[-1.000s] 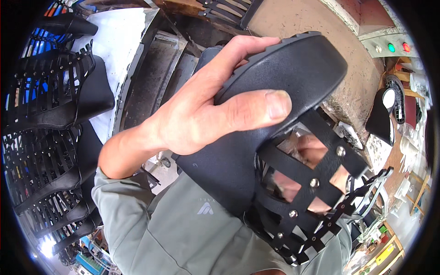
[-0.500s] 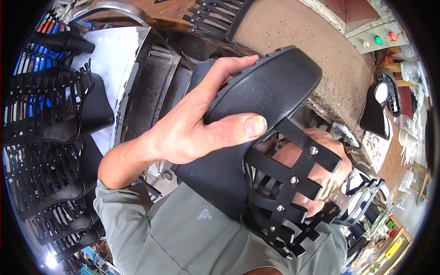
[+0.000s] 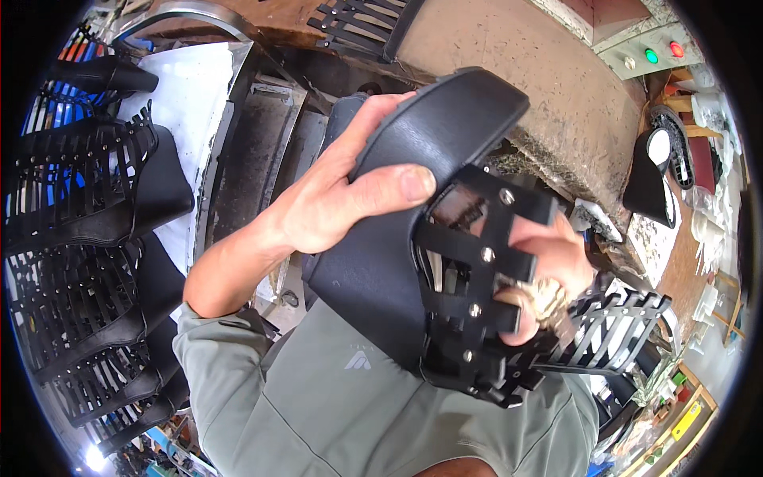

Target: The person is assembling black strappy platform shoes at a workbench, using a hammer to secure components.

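Observation:
My left hand [image 3: 350, 187] grips a black wedge sandal [image 3: 377, 270] by its thick sole, thumb across the side and fingers round the ridged tread. The sole's toe end points up and to the right. Its upper of crossed black straps [image 3: 477, 286] with silver studs faces right. Behind these straps is my right hand [image 3: 556, 246], partly hidden and blurred. Its fingers are closed on a crumpled tan scrap [image 3: 544, 300], whose kind I cannot make out, close to the strap ends.
Several black strappy wedge sandals [image 3: 163, 179] stand racked at the left. Ahead is a brown worktable [image 3: 477, 40] bearing another strappy upper [image 3: 362, 28]. A control panel [image 3: 648, 56] with green and red lights sits at far right, above more shoe parts [image 3: 652, 179]. Another strappy piece [image 3: 616, 330] lies at right.
The sandal and both hands have shifted slightly up and left. The sandal has turned a little, and the tan scrap in my right hand shows more clearly.

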